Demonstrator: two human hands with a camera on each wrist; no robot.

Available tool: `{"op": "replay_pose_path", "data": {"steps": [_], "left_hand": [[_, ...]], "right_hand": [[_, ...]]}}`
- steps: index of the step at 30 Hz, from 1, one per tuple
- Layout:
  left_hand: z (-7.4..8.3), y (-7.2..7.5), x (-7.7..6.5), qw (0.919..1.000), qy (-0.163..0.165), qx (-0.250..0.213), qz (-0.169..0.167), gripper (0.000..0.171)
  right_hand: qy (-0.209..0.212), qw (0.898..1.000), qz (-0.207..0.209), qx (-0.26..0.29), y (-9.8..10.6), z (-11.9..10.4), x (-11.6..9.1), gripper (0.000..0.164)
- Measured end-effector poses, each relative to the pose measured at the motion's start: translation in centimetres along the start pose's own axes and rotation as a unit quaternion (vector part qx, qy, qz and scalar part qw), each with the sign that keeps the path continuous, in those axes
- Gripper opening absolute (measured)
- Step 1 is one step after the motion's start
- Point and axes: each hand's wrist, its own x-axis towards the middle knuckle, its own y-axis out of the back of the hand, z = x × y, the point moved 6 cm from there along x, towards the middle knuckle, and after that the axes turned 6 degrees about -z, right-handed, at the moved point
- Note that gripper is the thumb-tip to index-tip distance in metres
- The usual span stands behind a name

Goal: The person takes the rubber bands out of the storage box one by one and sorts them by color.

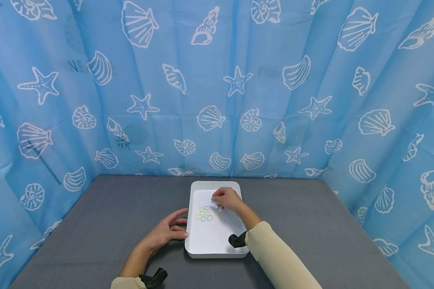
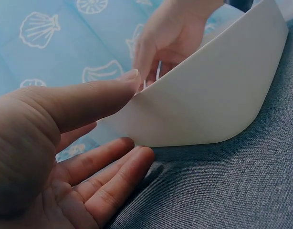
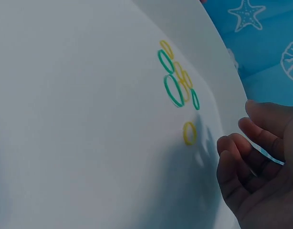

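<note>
A white tray (image 1: 217, 249) lies on the grey table with several yellow and teal rubber bands (image 1: 203, 214) grouped in its left middle. My left hand (image 1: 166, 230) is at the tray's left side, thumb at the rim and fingers extended beside the wall, as the left wrist view shows. Over the tray's far half hovers my right hand (image 1: 227, 198), its fingers bent. In the right wrist view the same hand (image 3: 261, 162) is above the bands, with a thin bluish line between its fingers; whether this is a band or background is unclear.
One teal rubber band (image 1: 254, 200) lies on the grey table (image 1: 293, 224), right of the tray. Behind the table hangs a blue curtain (image 1: 217, 100) with white shells and starfish. Black wrist devices (image 1: 237, 240) sit at both sleeve cuffs.
</note>
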Motion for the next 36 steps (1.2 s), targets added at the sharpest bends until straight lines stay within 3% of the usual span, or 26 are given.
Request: {"op": "replay_pose_path", "data": {"steps": [4, 14, 24, 36], "left_hand": [[0.0, 0.0, 0.0, 1.0, -0.001, 0.001, 0.001, 0.08], [0.0, 0.0, 0.0, 0.9999, -0.006, 0.01, 0.001, 0.079], [-0.4, -0.2, 0.2, 0.9999, -0.007, 0.002, -0.008, 0.078], [-0.6, 0.0, 0.3, 1.0, -0.003, 0.007, -0.002, 0.077]], "right_hand": [[0.0, 1.0, 0.0, -0.009, -0.6, 0.2, 0.3, 0.008], [0.057, 0.996, -0.013, -0.064, -1.5, 0.5, 0.9, 0.01], [0.067, 0.988, -0.048, -0.13, -2.5, 0.0, 1.0, 0.015], [0.054, 0.987, -0.035, -0.148, -2.7, 0.4, 1.3, 0.008]]}}
